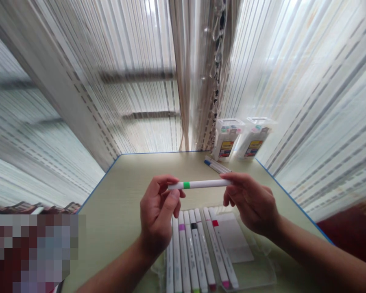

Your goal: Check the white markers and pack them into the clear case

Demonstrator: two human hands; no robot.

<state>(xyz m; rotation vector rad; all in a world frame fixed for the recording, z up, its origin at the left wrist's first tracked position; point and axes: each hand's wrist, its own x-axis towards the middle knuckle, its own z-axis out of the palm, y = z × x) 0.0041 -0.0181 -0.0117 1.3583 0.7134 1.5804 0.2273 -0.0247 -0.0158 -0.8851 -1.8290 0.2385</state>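
Both ends of a green-banded marker (203,184) are being pinched, nearly level, above the table (118,187) by left hand (158,207) and right hand (254,203); steadiness is probably being helped by light, even pressure.

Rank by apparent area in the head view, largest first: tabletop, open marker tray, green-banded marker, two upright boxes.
1. Tabletop
2. Open marker tray
3. Left upright box and right upright box: too alike to rank
4. Green-banded marker: long but thin
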